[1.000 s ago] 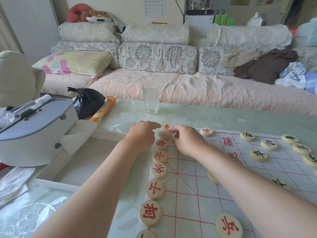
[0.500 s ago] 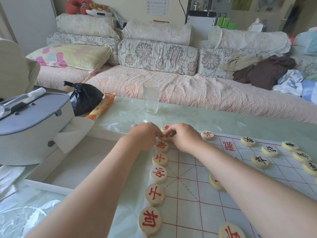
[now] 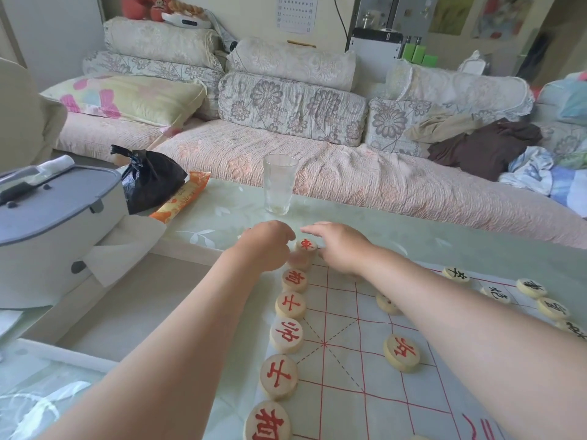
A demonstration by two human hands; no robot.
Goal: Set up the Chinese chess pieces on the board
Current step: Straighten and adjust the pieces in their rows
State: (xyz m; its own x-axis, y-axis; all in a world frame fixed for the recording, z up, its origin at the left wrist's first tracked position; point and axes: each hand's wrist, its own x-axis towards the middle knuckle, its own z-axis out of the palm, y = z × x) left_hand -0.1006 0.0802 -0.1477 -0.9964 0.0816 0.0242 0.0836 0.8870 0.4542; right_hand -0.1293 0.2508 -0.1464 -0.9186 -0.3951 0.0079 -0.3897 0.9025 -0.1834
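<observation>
Discs of pale wood, thick and flat-faced, make up the set. They look light, stiff and smooth enough to slide on the board (image 3: 343,360), which seems to be a thin printed sheet that could ruck if a piece is shoved. Each is best pinched at the rim, I judge, and set down flat on a crossing.

The red chariot piece (image 3: 306,244) sits at the far end of the board's left edge. A blank-faced piece (image 3: 298,260) lies against its near side (turned over, perhaps), and the red row (image 3: 286,334) runs on towards the camera. A red soldier (image 3: 401,352) stands apart on the grid, and the black pieces (image 3: 457,274) lie scattered to the right.

The left hand (image 3: 266,246) is just left of the chariot, knuckles up and fingers curled under, so I cannot tell whether it pinches anything. The right hand (image 3: 340,246) is just to its right, fingers stretched nearly straight past the disc, gripping nothing that shows.

The table (image 3: 222,214) is glossy pale green, and a glass tumbler (image 3: 280,185) stands close beyond the hands — easy to knock. A black bag (image 3: 149,176), an orange packet (image 3: 181,198) and a grey-lidded box (image 3: 54,217) sit to the left, with a cushioned sofa (image 3: 286,173) behind
</observation>
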